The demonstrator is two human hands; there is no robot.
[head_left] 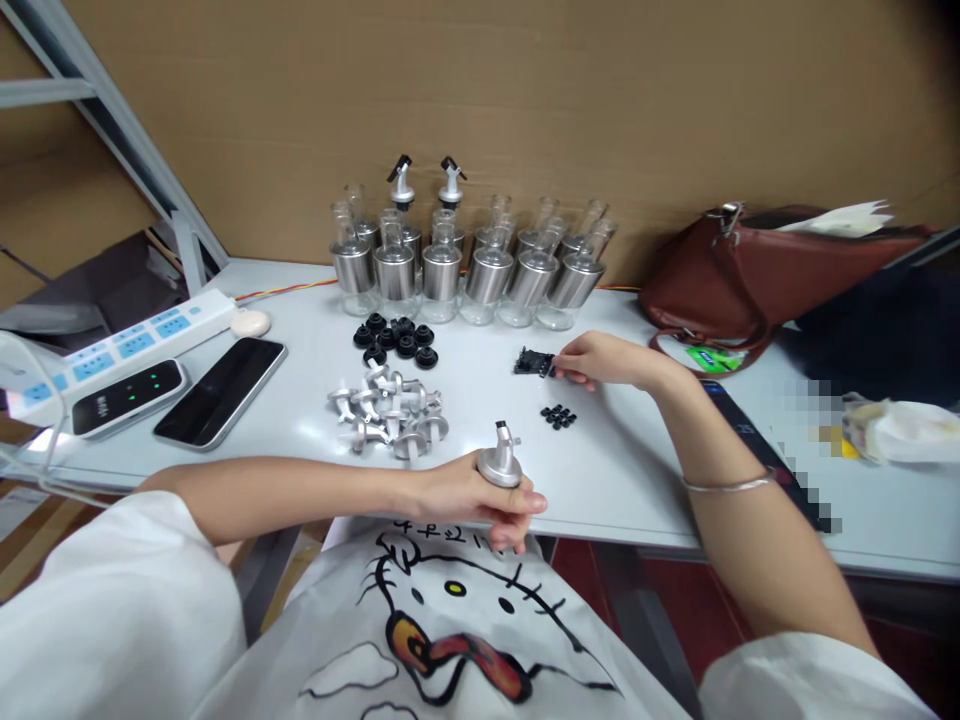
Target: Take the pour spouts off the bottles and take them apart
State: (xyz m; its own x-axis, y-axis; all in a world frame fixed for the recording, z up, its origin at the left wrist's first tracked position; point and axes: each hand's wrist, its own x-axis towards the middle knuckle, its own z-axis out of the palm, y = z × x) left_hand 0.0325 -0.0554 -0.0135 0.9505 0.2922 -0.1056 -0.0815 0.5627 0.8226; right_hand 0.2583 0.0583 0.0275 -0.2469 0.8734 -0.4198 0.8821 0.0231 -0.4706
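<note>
My left hand is closed around a silver pourer spout, which stands upright above the fist with a small black piece at its tip. My right hand reaches to a pile of small black plastic parts, fingertips pinched at its right side; whether a part is between them is too small to tell. Nearer to me lies a cluster of small black caps. To the left are a heap of silver pourer spouts and a group of black ribbed stoppers.
Glass bottles with metal sleeves stand in rows at the back, two topped with pourers. A power strip, a phone and a black device with green lights lie left. A brown bag sits at the right.
</note>
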